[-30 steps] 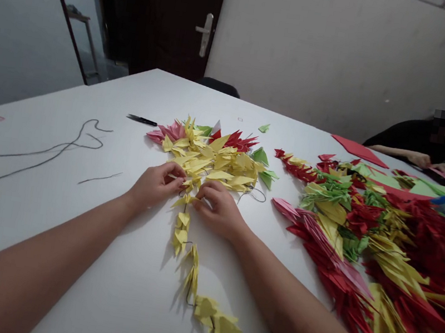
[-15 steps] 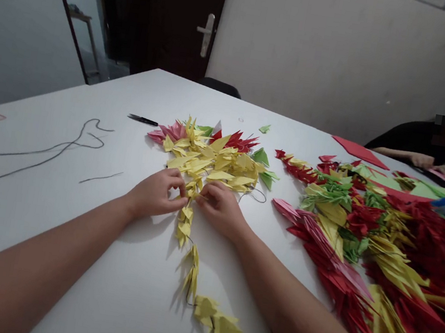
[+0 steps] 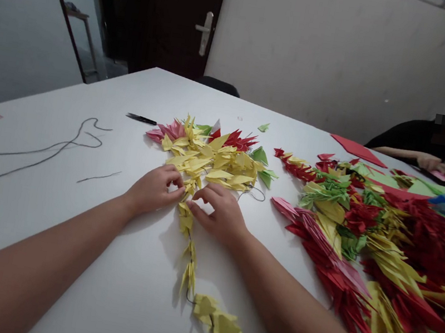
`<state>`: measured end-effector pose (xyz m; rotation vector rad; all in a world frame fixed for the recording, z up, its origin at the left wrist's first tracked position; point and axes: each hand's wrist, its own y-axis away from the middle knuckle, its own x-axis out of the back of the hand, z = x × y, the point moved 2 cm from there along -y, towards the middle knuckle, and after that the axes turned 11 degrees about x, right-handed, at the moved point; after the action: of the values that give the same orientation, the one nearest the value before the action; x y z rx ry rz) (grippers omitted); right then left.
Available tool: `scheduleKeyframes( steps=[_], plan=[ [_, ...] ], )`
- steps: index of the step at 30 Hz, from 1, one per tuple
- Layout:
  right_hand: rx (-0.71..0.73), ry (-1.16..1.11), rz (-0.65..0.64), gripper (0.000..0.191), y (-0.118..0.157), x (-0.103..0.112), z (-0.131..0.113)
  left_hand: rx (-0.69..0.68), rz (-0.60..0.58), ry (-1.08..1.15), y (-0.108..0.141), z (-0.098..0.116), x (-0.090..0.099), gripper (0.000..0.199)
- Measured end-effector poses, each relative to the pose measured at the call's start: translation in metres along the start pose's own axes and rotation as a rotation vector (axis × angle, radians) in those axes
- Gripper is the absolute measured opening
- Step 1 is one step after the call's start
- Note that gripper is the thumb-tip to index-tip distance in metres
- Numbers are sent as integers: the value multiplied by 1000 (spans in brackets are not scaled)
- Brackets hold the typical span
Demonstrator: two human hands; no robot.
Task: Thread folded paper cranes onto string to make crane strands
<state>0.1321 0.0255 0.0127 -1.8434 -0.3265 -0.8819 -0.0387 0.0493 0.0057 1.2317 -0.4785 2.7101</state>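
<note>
A string of yellow paper cranes (image 3: 224,327), threaded on dark cord, runs from a heap of yellow cranes (image 3: 223,161) toward the near edge. My left hand (image 3: 155,189) pinches the strand just below the heap, thumb and forefinger together. On the other side, my right hand (image 3: 221,211) has its thumb and forefinger apart, their tips beside the strand. Below my hands the cranes hang in small clusters with bare cord between them. Pink, red and green folded pieces poke out from behind the yellow heap.
Strings of red, yellow, pink and green paper cranes (image 3: 363,239) pile up at the right. Black thread snips (image 3: 141,119) lie behind my left hand. A loose dark cord (image 3: 52,148) trails at left. Beyond the pile, another person's hand (image 3: 428,161) rests near red paper (image 3: 356,150).
My right thumb and forefinger have parted, with the thumb lower along the strand. My left hand has shifted slightly left and up. The strand's middle clusters have moved a little.
</note>
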Motion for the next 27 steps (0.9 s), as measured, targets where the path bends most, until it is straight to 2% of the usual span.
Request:
scheduleKeyframes(
  steps=[5,9,20,24,27],
  plan=[
    [168,-22,-157,20,-1,-3,-9,14,-9,-2,2,2,0,21],
    [130,-89,-277,15,1,-9,-6,6,2,-8,2,2,0,21],
    [109,-279,-255,9,2,-10,-9,43,86,-108,2,4,0,20],
    [5,-287,-231,18,3,-7,-4,37,78,-76,3,5,0,20],
    [-54,-278,-264,28,3,-5,-2,70,88,-39,2,4,1,19]
  ],
)
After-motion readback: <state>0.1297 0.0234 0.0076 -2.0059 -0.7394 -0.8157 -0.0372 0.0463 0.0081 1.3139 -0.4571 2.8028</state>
